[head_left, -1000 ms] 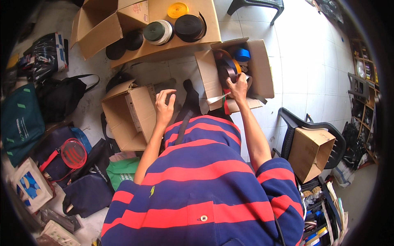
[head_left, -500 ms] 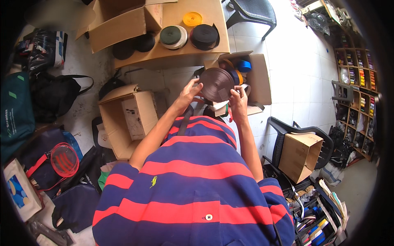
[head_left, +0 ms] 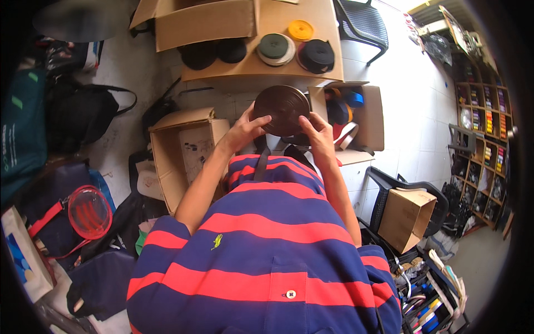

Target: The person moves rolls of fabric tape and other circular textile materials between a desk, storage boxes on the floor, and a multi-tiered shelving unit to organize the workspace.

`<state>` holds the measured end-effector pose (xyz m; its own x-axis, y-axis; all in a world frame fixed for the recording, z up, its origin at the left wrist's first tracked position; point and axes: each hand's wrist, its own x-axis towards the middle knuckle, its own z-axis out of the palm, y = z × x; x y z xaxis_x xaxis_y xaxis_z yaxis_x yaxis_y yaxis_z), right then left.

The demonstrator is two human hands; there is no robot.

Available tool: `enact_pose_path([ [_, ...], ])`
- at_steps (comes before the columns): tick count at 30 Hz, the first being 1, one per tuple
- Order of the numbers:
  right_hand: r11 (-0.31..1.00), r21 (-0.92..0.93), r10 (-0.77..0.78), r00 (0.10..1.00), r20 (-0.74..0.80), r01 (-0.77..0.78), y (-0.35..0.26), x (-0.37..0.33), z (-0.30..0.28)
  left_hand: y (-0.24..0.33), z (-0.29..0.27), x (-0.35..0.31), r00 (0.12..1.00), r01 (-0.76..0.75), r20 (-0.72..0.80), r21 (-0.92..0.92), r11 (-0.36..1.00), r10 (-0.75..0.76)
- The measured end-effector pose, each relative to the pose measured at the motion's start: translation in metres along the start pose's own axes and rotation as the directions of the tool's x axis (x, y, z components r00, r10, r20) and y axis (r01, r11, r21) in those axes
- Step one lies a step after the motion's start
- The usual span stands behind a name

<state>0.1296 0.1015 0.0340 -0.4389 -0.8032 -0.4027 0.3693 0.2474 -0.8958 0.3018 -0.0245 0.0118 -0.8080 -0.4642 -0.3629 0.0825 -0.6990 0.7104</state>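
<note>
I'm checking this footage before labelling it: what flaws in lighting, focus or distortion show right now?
Head view: glare washes the floor tiles at upper right nearly white; head view: the fisheye's black rim cuts the corners, and shelving near it looks skewed; head view: a grey patch at upper left is blurred; head view: the brown roll looks dark, its outline clear.

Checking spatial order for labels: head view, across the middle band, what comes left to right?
Dark green bag, black bag, open cardboard box, left hand, brown roll, right hand, blue roll, compartment shelf.
</note>
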Motion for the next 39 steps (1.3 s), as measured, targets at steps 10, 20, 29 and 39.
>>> enact_pose_path([
  [10, 0.992, -0.119, -0.019, 0.996, 0.091, 0.03, -0.018, 0.015, 0.062, 0.027, -0.042, -0.029, 0.959, -0.239, -0.091, 0.24, 0.941, 0.267],
  [20, 0.991, -0.111, -0.049, 0.984, 0.17, 0.068, -0.008, 0.029, 0.097, 0.022, -0.045, -0.045, 0.949, -0.211, -0.265, -0.127, 0.969, 0.172],
  [29, 0.98, -0.197, -0.001, 0.999, 0.054, 0.012, 0.02, 0.047, 0.081, 0.043, -0.107, 0.01, 0.716, -0.197, -0.67, 0.074, 0.978, 0.195],
  [39, 0.97, -0.175, 0.175, 0.984, 0.019, -0.169, 0.038, 0.022, 0.054, 0.112, -0.285, 0.134, 0.295, 0.117, -0.596, 0.798, 0.591, 0.747],
])
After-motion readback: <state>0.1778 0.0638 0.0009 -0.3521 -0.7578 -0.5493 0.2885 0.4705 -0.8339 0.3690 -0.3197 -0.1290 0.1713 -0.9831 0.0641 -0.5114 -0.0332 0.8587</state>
